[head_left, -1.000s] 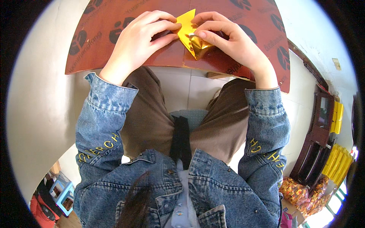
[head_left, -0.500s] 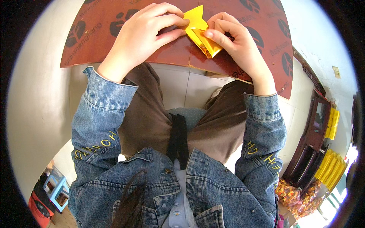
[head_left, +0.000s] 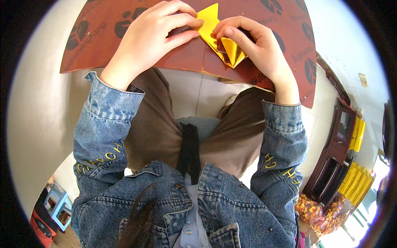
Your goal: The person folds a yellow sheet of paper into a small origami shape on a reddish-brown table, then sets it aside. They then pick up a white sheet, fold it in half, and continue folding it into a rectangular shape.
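A sheet of shiny gold paper, folded to a pointed shape, lies at the near edge of the red-brown table. My left hand is on its left edge, thumb and fingertips closed on the paper. On the other side, my right hand holds a raised flap between bent fingers and thumb. That flap stands open like a small pocket, its glossy side showing toward me. The right fingertips partly hide the fold's upper end.
My brown-trousered legs are under the table's front edge. At the right stands a dark wooden cabinet, with bundles of yellow paper beside it. Clear bags of orange-and-gold pieces sit below. A blue frame-like object is at lower left.
The gold paper's lower flap has opened wider and its glossy inside shows more. My right fingers have shifted up and left over it. The left hand keeps its place at the edge.
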`<state>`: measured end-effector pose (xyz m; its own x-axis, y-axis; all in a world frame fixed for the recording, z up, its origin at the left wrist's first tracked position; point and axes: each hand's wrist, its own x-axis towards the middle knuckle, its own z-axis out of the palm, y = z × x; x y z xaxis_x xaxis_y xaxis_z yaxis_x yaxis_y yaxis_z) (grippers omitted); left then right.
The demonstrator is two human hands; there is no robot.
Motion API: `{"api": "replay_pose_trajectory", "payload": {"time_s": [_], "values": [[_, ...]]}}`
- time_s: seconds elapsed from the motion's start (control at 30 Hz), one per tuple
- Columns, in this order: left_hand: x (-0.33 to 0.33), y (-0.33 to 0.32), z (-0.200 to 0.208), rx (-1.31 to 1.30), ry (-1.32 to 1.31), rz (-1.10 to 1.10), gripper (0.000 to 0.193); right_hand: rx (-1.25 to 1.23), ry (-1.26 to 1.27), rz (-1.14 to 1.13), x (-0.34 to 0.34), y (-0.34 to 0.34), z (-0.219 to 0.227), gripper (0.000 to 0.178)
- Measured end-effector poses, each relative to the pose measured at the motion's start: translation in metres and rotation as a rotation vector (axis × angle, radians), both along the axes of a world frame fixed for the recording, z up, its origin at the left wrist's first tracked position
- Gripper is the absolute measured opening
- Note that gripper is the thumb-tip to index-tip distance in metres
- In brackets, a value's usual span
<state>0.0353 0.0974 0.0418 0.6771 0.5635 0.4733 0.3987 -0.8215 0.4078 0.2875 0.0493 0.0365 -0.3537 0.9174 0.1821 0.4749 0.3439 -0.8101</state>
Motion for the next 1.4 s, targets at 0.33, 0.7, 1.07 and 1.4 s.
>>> {"api": "replay_pose_trajectory", "payload": {"time_s": [0.33,0.7,1.07,1.4], "values": [[-0.002,0.001,-0.002,0.012,-0.002,0.011,0.017,0.142,-0.072,-0.160,-0.017,-0.008,0.014,0.051],[-0.002,0.001,-0.002,0.003,0.004,0.015,0.018,0.242,0.003,-0.327,-0.017,-0.014,0.009,0.038],[-0.006,0.004,-0.009,0.012,0.004,0.001,0.016,0.125,-0.032,0.021,0.023,-0.023,0.000,0.046],[-0.010,0.007,-0.029,0.021,-0.010,-0.016,0.016,0.006,-0.023,0.161,0.038,-0.042,0.000,0.048]]}}
